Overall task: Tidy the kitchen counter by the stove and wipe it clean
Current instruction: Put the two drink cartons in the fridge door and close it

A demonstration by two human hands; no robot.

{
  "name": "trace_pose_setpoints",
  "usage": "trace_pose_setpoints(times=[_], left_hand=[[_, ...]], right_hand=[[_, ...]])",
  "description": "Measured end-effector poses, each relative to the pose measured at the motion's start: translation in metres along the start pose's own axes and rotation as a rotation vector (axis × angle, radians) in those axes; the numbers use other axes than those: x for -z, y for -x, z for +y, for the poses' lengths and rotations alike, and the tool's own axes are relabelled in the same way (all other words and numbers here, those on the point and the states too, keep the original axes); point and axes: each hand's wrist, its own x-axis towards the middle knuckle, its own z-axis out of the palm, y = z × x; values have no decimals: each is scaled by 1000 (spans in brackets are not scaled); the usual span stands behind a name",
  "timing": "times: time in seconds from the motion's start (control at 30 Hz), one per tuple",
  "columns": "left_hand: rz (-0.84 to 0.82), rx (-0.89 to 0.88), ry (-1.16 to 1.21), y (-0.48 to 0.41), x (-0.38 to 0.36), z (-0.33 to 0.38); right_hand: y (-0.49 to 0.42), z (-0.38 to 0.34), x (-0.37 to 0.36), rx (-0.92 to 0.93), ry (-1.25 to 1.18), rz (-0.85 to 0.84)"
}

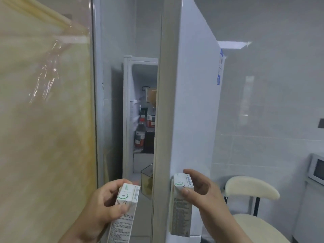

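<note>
I stand in front of a white fridge whose door [191, 102] is partly ajar. My left hand [103, 204] grips a white carton with green print [125, 206], held upright near the gap. My right hand [203, 192] grips a second, matching carton [181, 204] pressed against the outer face of the door. Through the gap I see the fridge interior [140, 76] with dark bottles [141, 134] on a shelf and a clear door bin [147, 179]. The counter and stove are out of view.
A cream marbled panel wrapped in plastic film [43, 120] fills the left. A cream padded chair [250, 190] stands at lower right, with a microwave [317, 169] at the right edge. Grey tiled wall [263, 85] lies behind.
</note>
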Motion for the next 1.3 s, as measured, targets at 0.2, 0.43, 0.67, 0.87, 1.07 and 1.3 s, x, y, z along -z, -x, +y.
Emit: trace_pose_setpoints(times=[0.2, 0.43, 0.67, 0.87, 1.07, 1.3], left_hand=[[-148, 0, 24, -6, -41, 21], [-304, -15, 1, -39, -101, 33], [-424, -15, 52, -52, -140, 32], [-433, -22, 74, -54, -158, 31], [-440, -49, 39, -52, -162, 36], [-440, -71, 21, -49, -168, 41]], right_hand=[[36, -13, 36, 13, -27, 137], [61, -38, 65, 64, 52, 243], [83, -58, 93, 91, 105, 327], [99, -64, 114, 85, 137, 412], [115, -71, 124, 82, 153, 499], [125, -75, 128, 55, 196, 524]])
